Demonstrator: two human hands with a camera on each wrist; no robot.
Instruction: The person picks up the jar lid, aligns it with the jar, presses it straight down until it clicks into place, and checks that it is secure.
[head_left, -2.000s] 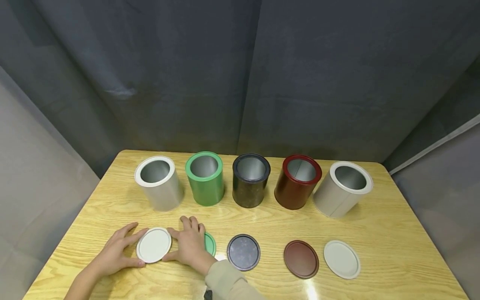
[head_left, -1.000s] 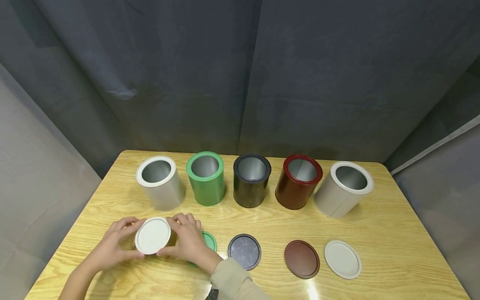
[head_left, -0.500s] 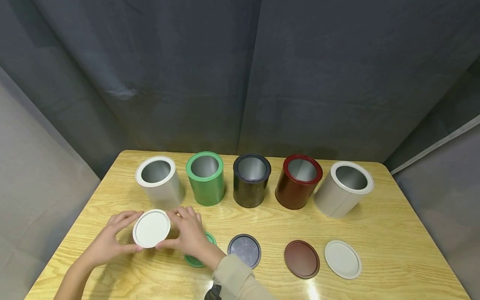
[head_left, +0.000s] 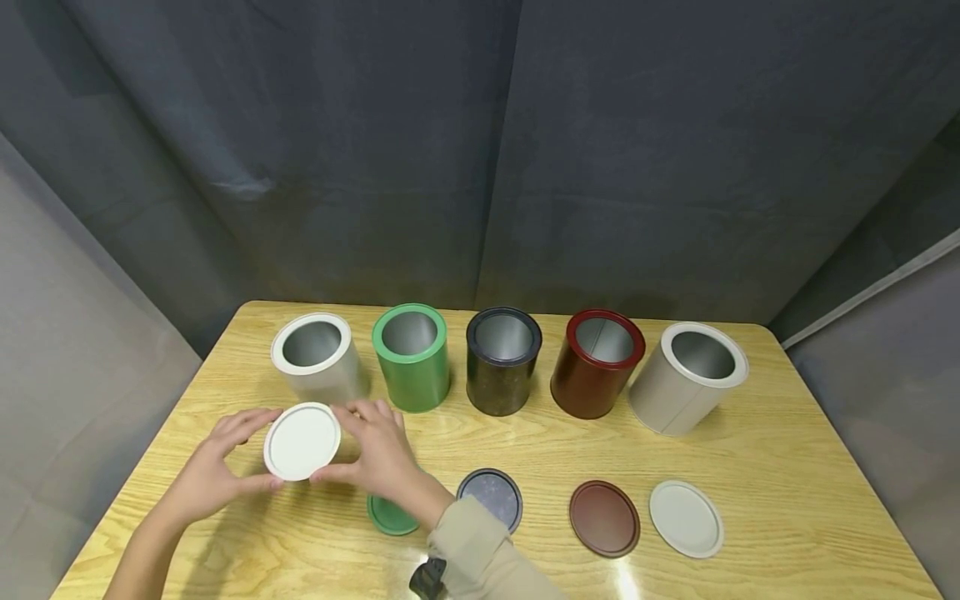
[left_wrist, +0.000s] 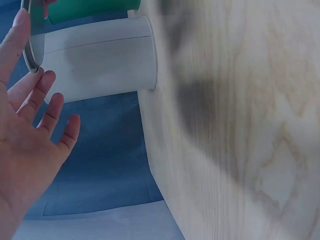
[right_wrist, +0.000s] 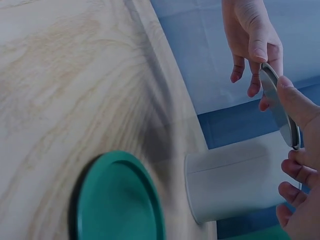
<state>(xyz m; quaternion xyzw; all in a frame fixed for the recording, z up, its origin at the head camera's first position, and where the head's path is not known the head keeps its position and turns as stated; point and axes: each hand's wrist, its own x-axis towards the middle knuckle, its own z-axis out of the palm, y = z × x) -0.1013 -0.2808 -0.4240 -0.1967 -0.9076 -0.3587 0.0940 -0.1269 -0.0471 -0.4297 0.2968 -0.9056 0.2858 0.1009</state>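
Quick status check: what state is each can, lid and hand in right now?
White lid: lifted off the table, held by its edge between both hands.
Left hand: grips the lid's left edge.
Right hand: grips the lid's right edge.
White can, green can, black can, red can, beige can: upright, open.
Green lid, black lid, red lid, beige lid: flat on the table.

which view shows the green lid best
The right wrist view: the green lid lies large and unobstructed on the table. In the head view it is small and partly hidden behind the right forearm. The left wrist view does not show it.
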